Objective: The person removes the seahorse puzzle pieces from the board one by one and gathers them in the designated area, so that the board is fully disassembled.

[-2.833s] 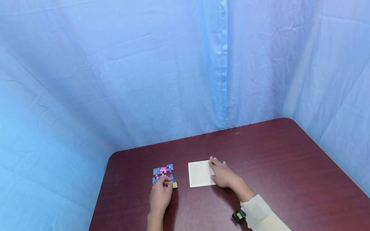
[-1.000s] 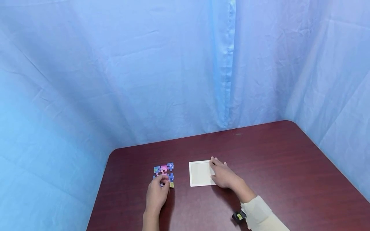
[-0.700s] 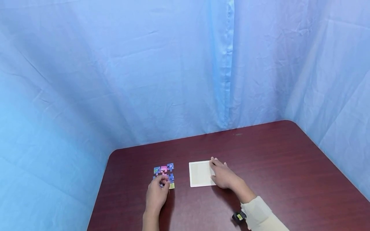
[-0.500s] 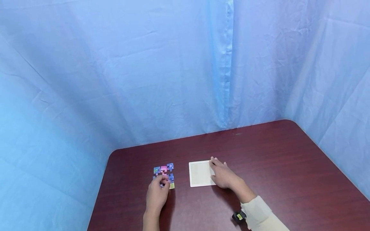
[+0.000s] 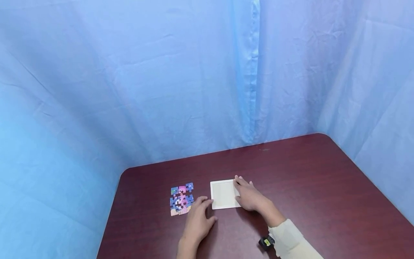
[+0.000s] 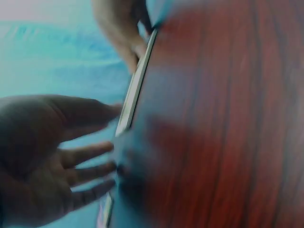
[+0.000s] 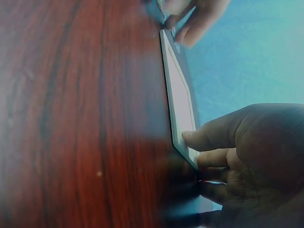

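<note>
A cream rectangular puzzle tray (image 5: 223, 194) with a raised white rim lies in the middle of the table. My right hand (image 5: 248, 196) rests on its right end, fingers extended; in the right wrist view the thumb (image 7: 204, 137) presses on the rim near a corner. To the tray's left, several jigsaw pieces (image 5: 182, 199) in blue, pink and yellow are laid out in rows with small gaps. Between puzzle and tray hovers my left hand (image 5: 198, 220), holding nothing, its fingers and thumb spread apart. Its fingers overlap the puzzle's lower right part and reach the tray's lower left corner in the head view.
The dark red wooden table (image 5: 291, 172) has rounded far corners. Blue curtains (image 5: 181, 90) hang behind it and along both sides. A small black device (image 5: 266, 242) is strapped at my right wrist by the cream sleeve (image 5: 292, 237).
My left hand has left the puzzle pieces and moved right toward the tray, its curled fingers now spread. The lower puzzle rows have come into sight. Right hand and tray stay put.
</note>
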Demonstrator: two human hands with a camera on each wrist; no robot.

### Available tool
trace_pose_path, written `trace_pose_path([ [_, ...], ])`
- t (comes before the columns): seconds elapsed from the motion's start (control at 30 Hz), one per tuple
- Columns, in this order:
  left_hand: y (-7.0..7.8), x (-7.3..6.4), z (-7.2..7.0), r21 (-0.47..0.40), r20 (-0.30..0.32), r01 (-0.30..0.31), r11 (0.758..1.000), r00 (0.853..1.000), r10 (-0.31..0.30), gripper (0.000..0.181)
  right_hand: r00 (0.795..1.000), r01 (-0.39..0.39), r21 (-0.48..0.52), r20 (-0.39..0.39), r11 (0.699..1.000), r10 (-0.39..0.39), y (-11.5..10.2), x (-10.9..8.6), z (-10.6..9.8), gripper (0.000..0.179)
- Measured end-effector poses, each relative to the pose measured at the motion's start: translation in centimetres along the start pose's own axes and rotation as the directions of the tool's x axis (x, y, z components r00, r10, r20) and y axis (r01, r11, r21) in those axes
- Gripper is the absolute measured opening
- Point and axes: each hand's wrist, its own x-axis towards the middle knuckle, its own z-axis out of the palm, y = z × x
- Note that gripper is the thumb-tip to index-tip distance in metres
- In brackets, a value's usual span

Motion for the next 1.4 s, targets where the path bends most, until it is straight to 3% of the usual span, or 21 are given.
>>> trace_pose_path([
  [0.1, 0.9, -0.3, 0.3, 0.094, 0.061, -0.040, 0.995, 0.998, 0.034, 0.062, 1.000, 0.001, -0.001, -0.003, 1.000, -0.001, 0.0, 0.1, 0.0, 0.062],
  [0.23, 1.6, -0.5, 0.6, 0.168, 0.118, -0.048, 0.985, 0.993, 0.028, 0.054, 1.000, -0.006, -0.005, -0.001, 1.000, 0.006, 0.3, 0.0, 0.2, 0.062],
  [0.43, 2.1, -0.5, 0.9, 0.228, 0.137, -0.050, 0.972, 0.990, 0.019, 0.048, 1.000, -0.003, 0.007, -0.003, 1.000, 0.003, 0.7, 0.0, 0.5, 0.062],
  [1.4, 2.4, 0.0, 0.7, 0.214, 0.146, -0.021, 0.977, 0.989, -0.011, 0.049, 1.000, 0.003, 0.020, -0.001, 1.000, -0.003, 0.6, 0.3, 0.4, 0.064],
])
